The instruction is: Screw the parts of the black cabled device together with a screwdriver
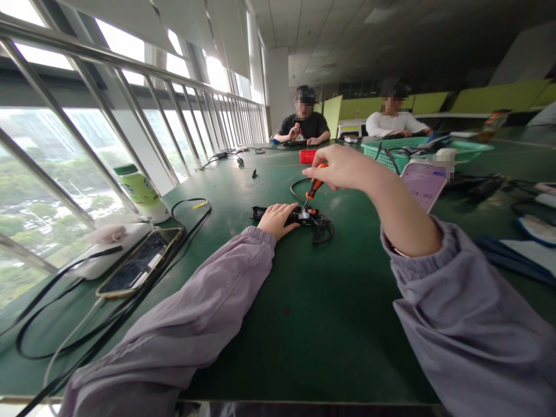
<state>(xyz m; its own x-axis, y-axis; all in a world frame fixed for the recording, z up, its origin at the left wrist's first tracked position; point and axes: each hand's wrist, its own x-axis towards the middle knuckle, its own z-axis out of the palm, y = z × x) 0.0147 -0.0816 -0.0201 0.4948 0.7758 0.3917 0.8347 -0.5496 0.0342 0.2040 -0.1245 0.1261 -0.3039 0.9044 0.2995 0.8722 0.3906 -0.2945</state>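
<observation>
My right hand (341, 165) pinches an orange and black screwdriver (315, 184) from above, its shaft slanting down to a small black device (307, 216). Wires and a few light-coloured parts show at that open end of the device, and a black cable loops beside it. My left hand (278, 220) lies over the device's long black body (259, 214), gripping it against the green table (286, 336). Where exactly the screwdriver tip touches is too small to make out.
To the left lie a phone (141, 263), black cords (191, 231), a white box (115, 249) and a green-lidded cup (141, 194). Beyond my hands are a red box (307, 156), a teal basket (471, 152) and a propped phone (423, 185). Two people sit at the far end.
</observation>
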